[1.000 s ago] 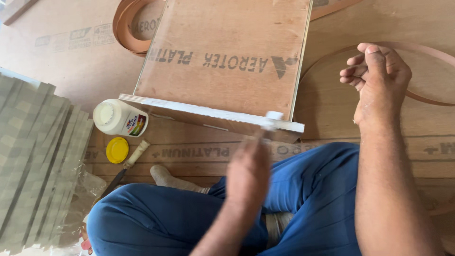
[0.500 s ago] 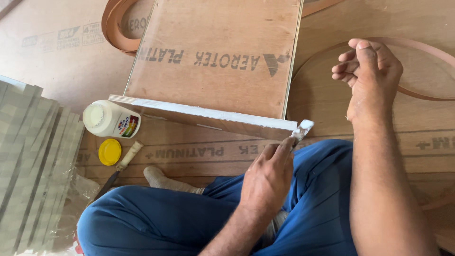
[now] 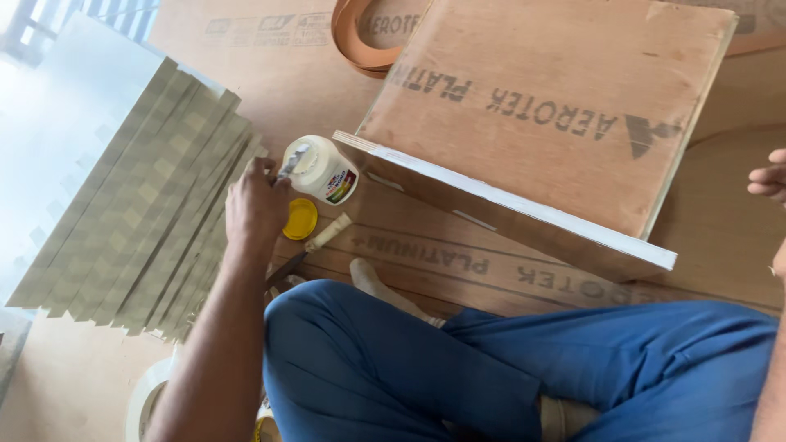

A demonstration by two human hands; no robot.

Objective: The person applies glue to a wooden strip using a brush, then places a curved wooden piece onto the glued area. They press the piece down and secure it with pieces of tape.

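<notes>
Left hand (image 3: 255, 206) has swung from the near right corner of the plywood box, where it was half a second ago, over to the glue bottle (image 3: 321, 170); view has shifted left with it. It's closed around a small flat applicator (image 3: 292, 160), whose tip sits at the open mouth of the bottle. Can't tell if the tip is inside or just on the rim.

Bottle: white, lying tilted on the floor, mouth toward the hand, just off the near left corner of the plywood box (image 3: 557, 115). Yellow cap (image 3: 300, 219) lies on the floor just below the bottle, next to the hand. A tool with a pale handle (image 3: 327, 232) lies beside the cap, its blade end running under the wrist.

Box's white-coated front edge (image 3: 508, 200) runs diagonally from the bottle down to the right. The floor strip between that edge and the blue-trousered knees (image 3: 458, 368) is narrow.

Left of the hand: fanned stack of grey-green laminate strips (image 3: 139, 221), its ragged ends close to the forearm. Little room that side.

Right hand (image 3: 770, 184) is at the frame's right edge, mostly cut off, fingers loosely curled, holding nothing visible, well apart from the box corner.

Coil of brown edge band (image 3: 360, 41) lies beyond the box's far left corner. Roll of tape (image 3: 143, 401) sits near the left elbow.
</notes>
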